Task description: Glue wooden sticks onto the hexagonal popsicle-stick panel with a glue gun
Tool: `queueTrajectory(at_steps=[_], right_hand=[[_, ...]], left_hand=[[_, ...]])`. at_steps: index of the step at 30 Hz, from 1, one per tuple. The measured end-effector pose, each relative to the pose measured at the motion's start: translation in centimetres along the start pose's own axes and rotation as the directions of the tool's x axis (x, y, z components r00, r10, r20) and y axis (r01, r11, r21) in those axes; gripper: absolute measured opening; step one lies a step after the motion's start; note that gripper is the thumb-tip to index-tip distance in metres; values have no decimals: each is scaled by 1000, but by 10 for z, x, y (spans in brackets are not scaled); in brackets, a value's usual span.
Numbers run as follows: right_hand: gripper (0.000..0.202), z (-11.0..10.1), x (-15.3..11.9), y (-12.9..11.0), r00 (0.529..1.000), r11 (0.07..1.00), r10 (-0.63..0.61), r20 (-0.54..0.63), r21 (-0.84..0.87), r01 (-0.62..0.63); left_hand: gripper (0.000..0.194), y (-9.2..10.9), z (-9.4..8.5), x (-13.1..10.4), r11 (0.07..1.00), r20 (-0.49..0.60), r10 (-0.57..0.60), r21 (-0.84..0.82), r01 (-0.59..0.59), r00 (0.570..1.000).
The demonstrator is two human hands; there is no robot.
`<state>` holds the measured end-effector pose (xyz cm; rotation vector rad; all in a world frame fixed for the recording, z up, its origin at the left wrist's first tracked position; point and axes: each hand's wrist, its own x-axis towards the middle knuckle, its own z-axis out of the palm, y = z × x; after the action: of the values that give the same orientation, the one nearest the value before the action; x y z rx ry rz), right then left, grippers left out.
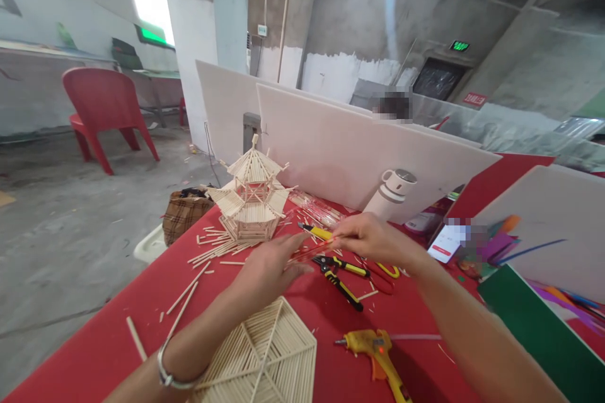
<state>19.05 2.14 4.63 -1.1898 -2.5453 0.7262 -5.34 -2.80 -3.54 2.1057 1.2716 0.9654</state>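
My right hand (371,239) pinches one end of a clear plastic packet with red markings (312,250) above the table. The packet's other end lies between the thumb and curved fingers of my left hand (274,264). Under the packet are black-and-yellow pliers (343,274) with handles spread, and a yellow utility knife (314,231). Below my left forearm lies a hexagonal panel of wooden sticks (278,352). Beyond my left hand stands a two-tiered pagoda model of wooden sticks (255,198). A yellow glue gun (373,349) with a lit red light rests below my right hand.
Loose sticks (212,249) are scattered over the red table (94,362). A white thermos (390,195) stands before white boards (321,145). A phone (449,242) and a green board (534,327) are at right. A red chair (104,107) and a plaid bag (186,214) are at left.
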Motion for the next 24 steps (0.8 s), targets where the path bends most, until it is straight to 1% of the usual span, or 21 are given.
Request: queueTrajectory(at_steps=[1, 2, 4, 5, 6, 8, 10, 13, 16, 20, 22, 24], right_hand=[[28, 11, 1, -5, 999, 995, -3, -45, 99, 8], [23, 22, 4, -8, 993, 973, 26, -119, 232, 3], [41, 42, 13, -9, 968, 866, 111, -227, 500, 18], [45, 51, 18, -9, 958, 797, 143, -247, 603, 37], [43, 59, 23, -10, 955, 730, 163, -247, 681, 51], [35, 76, 33, -14, 951, 622, 199, -237, 780, 65], [36, 90, 42, -22, 935, 565, 246, -256, 821, 77], [37, 106, 51, -37, 909, 563, 279, -311, 820, 107], [34, 110, 57, -45, 879, 561, 308, -364, 816, 141], [35, 112, 65, -49, 827, 545, 369, -425, 819, 177], [33, 119, 67, -51, 827, 572, 349, -440, 799, 184], [31, 132, 68, -55, 849, 604, 304, -432, 777, 179]], left_hand=[[25, -3, 3, -2, 994, 87, -83, -68, 89, 993], [29, -7, 4, -5, 973, 136, -160, -147, 180, 978], [40, -17, 4, -13, 922, 121, -214, -303, 241, 969], [45, -21, 3, -18, 881, 133, -244, -385, 277, 961], [48, -25, 1, -23, 835, 157, -266, -455, 309, 951], [52, -28, -2, -33, 748, 190, -306, -559, 359, 933], [55, -29, -4, -40, 681, 183, -333, -631, 370, 925], [55, -33, -5, -46, 622, 138, -345, -707, 336, 928], [48, -41, -4, -48, 610, 86, -356, -733, 301, 931], [44, -50, -4, -49, 585, 20, -430, -756, 295, 903], [44, -52, -4, -48, 566, -39, -446, -786, 248, 894], [44, -53, -4, -46, 559, -87, -441, -805, 198, 893]])
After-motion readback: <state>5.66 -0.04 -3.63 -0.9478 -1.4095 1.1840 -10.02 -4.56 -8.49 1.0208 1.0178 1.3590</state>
